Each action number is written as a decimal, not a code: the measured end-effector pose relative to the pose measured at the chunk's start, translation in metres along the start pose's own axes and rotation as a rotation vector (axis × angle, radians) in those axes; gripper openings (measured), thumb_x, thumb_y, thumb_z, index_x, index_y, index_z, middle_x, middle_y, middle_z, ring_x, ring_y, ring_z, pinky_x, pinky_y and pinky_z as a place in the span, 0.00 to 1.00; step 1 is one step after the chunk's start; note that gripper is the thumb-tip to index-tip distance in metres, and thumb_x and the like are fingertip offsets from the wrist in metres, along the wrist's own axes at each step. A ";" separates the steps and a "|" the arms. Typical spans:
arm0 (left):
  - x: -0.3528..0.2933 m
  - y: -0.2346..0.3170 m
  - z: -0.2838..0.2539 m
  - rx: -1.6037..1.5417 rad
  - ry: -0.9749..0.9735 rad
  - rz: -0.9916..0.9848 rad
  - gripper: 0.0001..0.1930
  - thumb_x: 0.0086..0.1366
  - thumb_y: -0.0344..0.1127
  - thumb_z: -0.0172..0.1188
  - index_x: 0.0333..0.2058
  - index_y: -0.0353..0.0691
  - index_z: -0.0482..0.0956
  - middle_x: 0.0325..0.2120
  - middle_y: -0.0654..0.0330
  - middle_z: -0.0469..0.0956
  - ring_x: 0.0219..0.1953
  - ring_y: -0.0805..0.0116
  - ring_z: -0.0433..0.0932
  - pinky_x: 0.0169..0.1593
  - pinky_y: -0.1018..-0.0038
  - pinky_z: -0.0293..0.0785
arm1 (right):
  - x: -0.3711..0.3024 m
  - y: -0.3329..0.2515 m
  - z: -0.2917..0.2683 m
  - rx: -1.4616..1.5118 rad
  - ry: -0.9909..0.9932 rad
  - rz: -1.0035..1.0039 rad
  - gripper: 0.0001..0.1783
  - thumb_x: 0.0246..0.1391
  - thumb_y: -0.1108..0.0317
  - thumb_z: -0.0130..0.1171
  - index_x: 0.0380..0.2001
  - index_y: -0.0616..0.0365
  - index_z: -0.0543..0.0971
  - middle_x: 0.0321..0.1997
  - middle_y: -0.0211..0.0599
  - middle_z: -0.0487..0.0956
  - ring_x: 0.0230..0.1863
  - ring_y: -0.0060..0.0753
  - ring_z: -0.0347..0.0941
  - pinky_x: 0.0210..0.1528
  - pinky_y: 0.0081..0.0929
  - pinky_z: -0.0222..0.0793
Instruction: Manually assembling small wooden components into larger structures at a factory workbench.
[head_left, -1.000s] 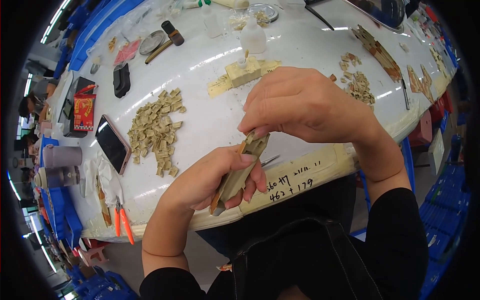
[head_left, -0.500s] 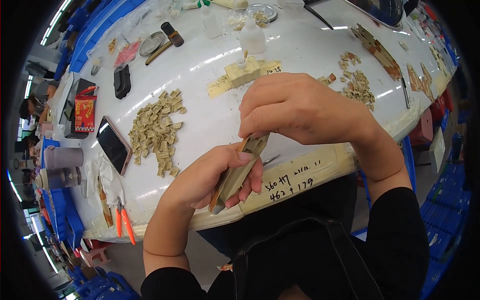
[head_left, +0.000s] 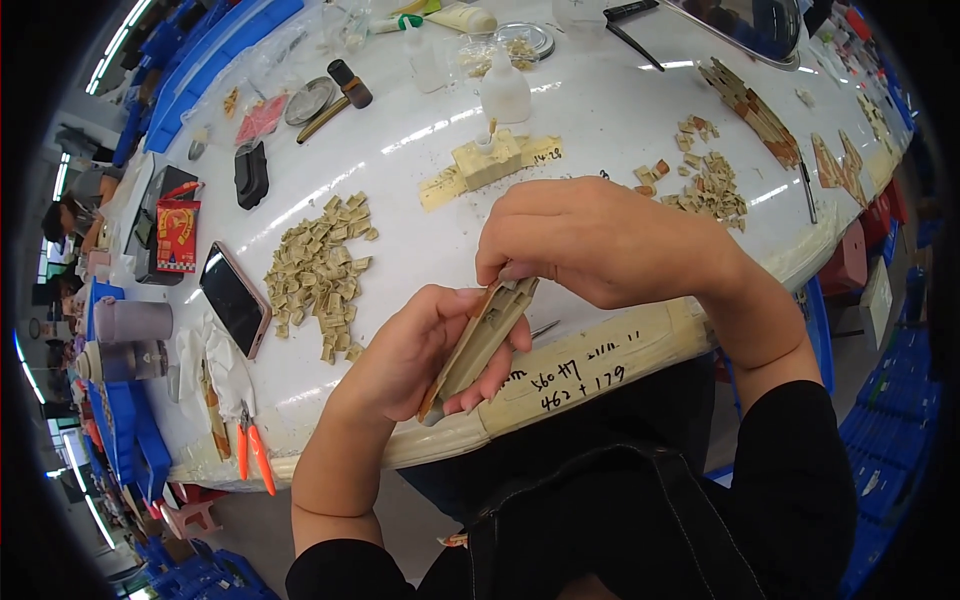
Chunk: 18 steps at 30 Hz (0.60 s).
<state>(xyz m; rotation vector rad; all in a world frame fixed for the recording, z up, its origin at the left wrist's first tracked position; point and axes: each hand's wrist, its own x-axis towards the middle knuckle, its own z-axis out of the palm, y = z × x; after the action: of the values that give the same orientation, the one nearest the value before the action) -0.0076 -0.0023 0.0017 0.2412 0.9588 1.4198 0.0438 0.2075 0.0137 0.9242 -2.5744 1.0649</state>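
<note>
My left hand (head_left: 418, 345) is wrapped round a long, narrow, beige hollow piece (head_left: 475, 360) with a brown edge, held tilted above the table's near edge. Its open channel faces up, and the thumb rests along its side. At the far end of this piece, the fingers of my right hand (head_left: 600, 240) are pinched together against it. Whatever sits between those fingertips is mostly hidden by the hand. A heap of small beige chips (head_left: 318, 270) lies left of my hands. Beyond them stands a beige block (head_left: 487, 160) with a small white cup and stick on top.
A phone (head_left: 236, 300), orange-handled pliers (head_left: 250, 450) and a black case (head_left: 251, 173) lie at left. Behind the block stands a white squeeze bottle (head_left: 506, 90). More chips (head_left: 712, 190) and long brown-beige strips (head_left: 750, 110) lie at right. Taped padding (head_left: 600, 355) covers the near edge.
My right hand has lowered slightly and the piece has turned a little, showing more of its hollow channel. My left thumb has shifted toward its far end. The whole view has moved slightly.
</note>
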 end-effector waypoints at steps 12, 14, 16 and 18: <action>0.000 0.000 -0.003 -0.001 -0.032 -0.010 0.26 0.65 0.46 0.31 0.33 0.31 0.74 0.12 0.57 0.72 0.07 0.75 0.60 0.11 0.83 0.57 | 0.002 -0.002 0.000 0.052 -0.015 0.028 0.09 0.43 0.81 0.53 0.30 0.58 0.74 0.31 0.31 0.74 0.30 0.32 0.68 0.33 0.25 0.65; 0.000 0.001 -0.003 0.025 -0.007 -0.011 0.25 0.65 0.46 0.31 0.33 0.32 0.74 0.12 0.57 0.72 0.07 0.75 0.61 0.12 0.83 0.57 | 0.002 -0.002 0.000 0.059 -0.011 0.017 0.09 0.43 0.81 0.54 0.30 0.58 0.74 0.32 0.31 0.74 0.31 0.32 0.68 0.33 0.25 0.65; -0.001 0.002 -0.002 0.078 0.043 -0.016 0.24 0.65 0.45 0.33 0.32 0.33 0.74 0.12 0.58 0.72 0.09 0.75 0.61 0.14 0.83 0.58 | 0.002 -0.002 -0.001 0.073 0.002 -0.003 0.09 0.44 0.81 0.55 0.31 0.58 0.75 0.33 0.32 0.74 0.32 0.33 0.69 0.34 0.25 0.66; -0.003 0.003 0.001 0.101 0.070 -0.018 0.23 0.65 0.45 0.33 0.32 0.34 0.74 0.12 0.59 0.72 0.09 0.75 0.62 0.14 0.83 0.58 | 0.002 -0.002 -0.001 0.084 0.005 -0.013 0.09 0.44 0.81 0.55 0.31 0.58 0.75 0.34 0.33 0.75 0.32 0.33 0.69 0.34 0.25 0.66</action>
<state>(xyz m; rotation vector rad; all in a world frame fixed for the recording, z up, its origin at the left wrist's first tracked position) -0.0087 -0.0039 0.0055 0.2579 1.0892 1.3727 0.0437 0.2059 0.0162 0.9555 -2.5338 1.1775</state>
